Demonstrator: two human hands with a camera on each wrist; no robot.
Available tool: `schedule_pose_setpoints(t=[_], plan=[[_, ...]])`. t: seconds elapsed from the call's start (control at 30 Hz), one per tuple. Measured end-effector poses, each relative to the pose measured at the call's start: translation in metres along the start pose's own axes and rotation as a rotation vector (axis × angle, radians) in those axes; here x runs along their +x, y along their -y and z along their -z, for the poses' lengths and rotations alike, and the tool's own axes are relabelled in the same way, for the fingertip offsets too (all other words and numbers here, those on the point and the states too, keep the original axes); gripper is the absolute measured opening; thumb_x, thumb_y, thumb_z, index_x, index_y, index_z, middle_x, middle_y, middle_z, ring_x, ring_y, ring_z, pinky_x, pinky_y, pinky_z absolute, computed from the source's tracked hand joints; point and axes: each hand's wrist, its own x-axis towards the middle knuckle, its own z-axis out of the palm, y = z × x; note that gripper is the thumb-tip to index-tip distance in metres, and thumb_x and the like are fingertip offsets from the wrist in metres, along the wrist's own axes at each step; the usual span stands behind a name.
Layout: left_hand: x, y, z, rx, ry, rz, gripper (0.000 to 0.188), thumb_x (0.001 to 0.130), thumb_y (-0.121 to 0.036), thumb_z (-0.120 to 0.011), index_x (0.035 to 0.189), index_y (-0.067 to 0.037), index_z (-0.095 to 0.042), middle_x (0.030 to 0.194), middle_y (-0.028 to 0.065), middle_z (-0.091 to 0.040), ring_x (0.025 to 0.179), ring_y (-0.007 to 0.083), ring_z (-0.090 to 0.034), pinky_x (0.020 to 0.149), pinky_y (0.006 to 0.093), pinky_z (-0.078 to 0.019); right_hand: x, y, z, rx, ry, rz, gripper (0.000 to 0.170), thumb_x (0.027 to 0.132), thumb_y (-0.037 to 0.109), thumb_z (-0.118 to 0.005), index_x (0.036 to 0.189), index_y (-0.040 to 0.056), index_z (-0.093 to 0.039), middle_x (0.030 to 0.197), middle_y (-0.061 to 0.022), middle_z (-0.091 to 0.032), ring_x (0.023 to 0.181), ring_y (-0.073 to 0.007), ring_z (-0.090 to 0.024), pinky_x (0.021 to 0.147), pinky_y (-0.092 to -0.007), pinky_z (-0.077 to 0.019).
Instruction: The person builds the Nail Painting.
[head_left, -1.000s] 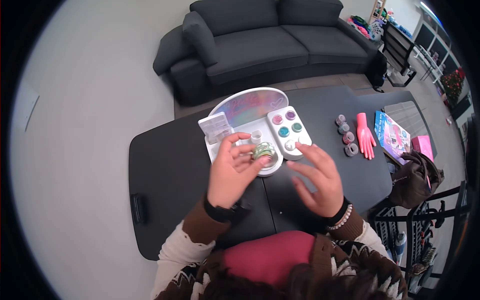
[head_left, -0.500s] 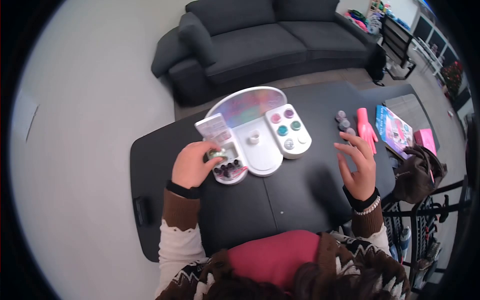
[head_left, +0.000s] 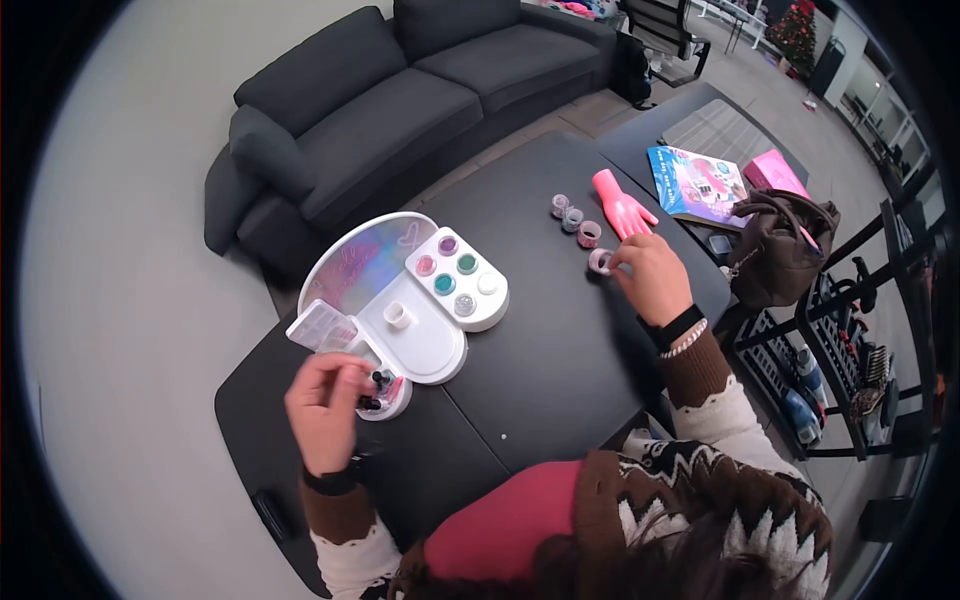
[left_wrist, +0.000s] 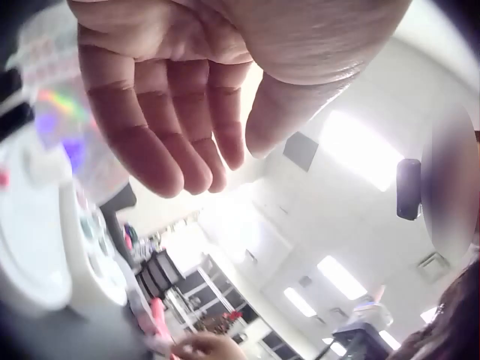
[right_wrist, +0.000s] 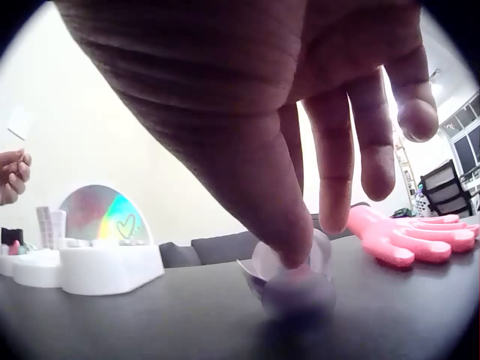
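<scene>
My right hand (head_left: pixel 652 278) reaches across the table and pinches a small clear jar (head_left: pixel 599 262), with a dark pinkish content, at the near end of a row. In the right wrist view the thumb lies against the jar (right_wrist: pixel 321 259), hiding part of it. My left hand (head_left: pixel 325 405) hovers at the left compartment of a white nail station (head_left: pixel 437 362); in the left wrist view its fingers hang loosely curled around nothing. Small black-capped bottles (head_left: pixel 371 403) lie in that compartment, partly behind the hand. A white cup (head_left: pixel 397 315) stands in the middle section.
Several glitter jars (head_left: pixel 444 285) sit in the station's right section. Three more small jars, including a pink one (head_left: pixel 589 234), stand beside a pink model hand (head_left: pixel 622 208). Farther right are a colourful box (head_left: pixel 697 180), a pink box (head_left: pixel 775 174) and a dark bag (head_left: pixel 785 245).
My left hand has let go of the greenish round thing it held over the left compartment. My right hand has moved onto the nearest small jar. The head view has turned right.
</scene>
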Motion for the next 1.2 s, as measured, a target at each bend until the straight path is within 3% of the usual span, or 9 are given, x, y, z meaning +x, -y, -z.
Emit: schedule_pose_setpoints(t=[0.1, 0.17, 0.33, 0.43, 0.57, 0.67, 0.9, 0.97, 1.2], plan=[[-0.009, 0.0, -0.05, -0.262, 0.238, 0.191, 0.017, 0.112, -0.006, -0.063, 0.128, 0.002, -0.068, 0.114, 0.0141, -0.079, 0.091, 0.0146, -0.075, 0.087, 0.0314, -0.0636, -0.002, 0.027, 0.008, 0.114, -0.006, -0.004, 0.007, 0.088, 0.012, -0.082, 0.094, 0.0094, -0.081, 0.111, -0.007, -0.074, 0.113, -0.0308, -0.071, 0.097, -0.0439, -0.0589], [-0.015, 0.009, -0.071, -0.276, 0.414, 0.262, 0.027, 0.112, -0.005, -0.063, 0.138, 0.002, -0.064, 0.128, 0.0155, -0.076, 0.104, 0.0157, -0.074, 0.096, 0.032, -0.0622, 0.0, 0.028, 0.008, 0.089, -0.025, 0.04, 0.007, 0.088, 0.012, -0.082, 0.095, 0.0097, -0.081, 0.113, -0.0068, -0.073, 0.111, -0.0308, -0.071, 0.097, -0.0439, -0.059], [-0.026, 0.027, -0.097, -0.309, 0.54, 0.34, 0.031, 0.113, -0.01, -0.064, 0.142, 0.001, -0.063, 0.135, 0.0139, -0.074, 0.114, 0.0159, -0.072, 0.101, 0.0336, -0.0606, -0.002, 0.026, -0.009, 0.046, 0.147, 0.045, 0.016, 0.089, 0.015, -0.083, 0.103, 0.0086, -0.081, 0.112, -0.0084, -0.073, 0.109, -0.0329, -0.07, 0.096, -0.0446, -0.0589], [-0.025, 0.044, -0.101, -0.349, 0.53, 0.407, 0.037, 0.115, -0.014, -0.063, 0.149, 0.0, -0.058, 0.141, 0.015, -0.071, 0.119, 0.0173, -0.071, 0.103, 0.0343, -0.0603, -0.005, 0.036, -0.014, 0.133, 0.141, 0.095, 0.018, 0.089, 0.017, -0.083, 0.105, 0.009, -0.081, 0.114, -0.0095, -0.073, 0.109, -0.0341, -0.07, 0.096, -0.0449, -0.0589], [-0.024, 0.047, -0.105, -0.449, 0.481, 0.523, 0.045, 0.117, -0.018, -0.061, 0.156, 0.0, -0.051, 0.146, 0.0162, -0.068, 0.126, 0.0198, -0.07, 0.107, 0.0368, -0.0598, -0.018, 0.096, 0.01, 0.442, 0.117, 0.403, 0.016, 0.089, 0.015, -0.084, 0.102, 0.0072, -0.078, 0.122, -0.0111, -0.072, 0.112, -0.0351, -0.069, 0.098, -0.0459, -0.0576], [-0.029, 0.05, -0.109, -0.656, 0.396, 0.566, 0.049, 0.112, -0.016, -0.071, 0.155, 0.001, -0.054, 0.141, 0.0123, -0.071, 0.126, 0.0177, -0.071, 0.107, 0.033, -0.0597, -0.028, 0.132, 0.007, 0.509, 0.08, 0.59, 0.02, 0.089, 0.019, -0.086, 0.104, 0.0078, -0.078, 0.134, -0.0137, -0.068, 0.123, -0.0361, -0.067, 0.102, -0.0478, -0.0564], [-0.031, 0.056, -0.107, -0.513, 0.156, 0.533, 0.039, 0.105, -0.002, -0.077, 0.142, 0.001, -0.063, 0.127, 0.0129, -0.076, 0.116, 0.0168, -0.074, 0.104, 0.0292, -0.0595, -0.033, 0.147, -0.004, 0.369, 0.096, 0.63, 0.017, 0.089, 0.018, -0.083, 0.102, 0.0087, -0.077, 0.138, -0.0128, -0.067, 0.133, -0.034, -0.064, 0.109, -0.0486, -0.0538], [-0.032, 0.056, -0.107, -0.432, 0.104, 0.402, 0.039, 0.105, -0.001, -0.076, 0.141, 0.002, -0.061, 0.123, 0.0132, -0.076, 0.112, 0.0156, -0.074, 0.099, 0.0277, -0.0601, -0.034, 0.147, -0.005, 0.358, 0.1, 0.646, 0.018, 0.089, 0.018, -0.083, 0.102, 0.0089, -0.076, 0.138, -0.0123, -0.068, 0.133, -0.0338, -0.064, 0.109, -0.0486, -0.0539], [-0.028, 0.049, -0.1, -0.531, 0.079, 0.473, 0.048, 0.103, 0.0, -0.076, 0.145, 0.0, -0.051, 0.119, 0.015, -0.075, 0.107, 0.015, -0.075, 0.094, 0.027, -0.0602, -0.036, 0.147, -0.003, 0.362, 0.089, 0.674, 0.02, 0.088, 0.019, -0.084, 0.103, 0.01, -0.073, 0.132, -0.0106, -0.068, 0.131, -0.0332, -0.064, 0.107, -0.0483, -0.0543]])
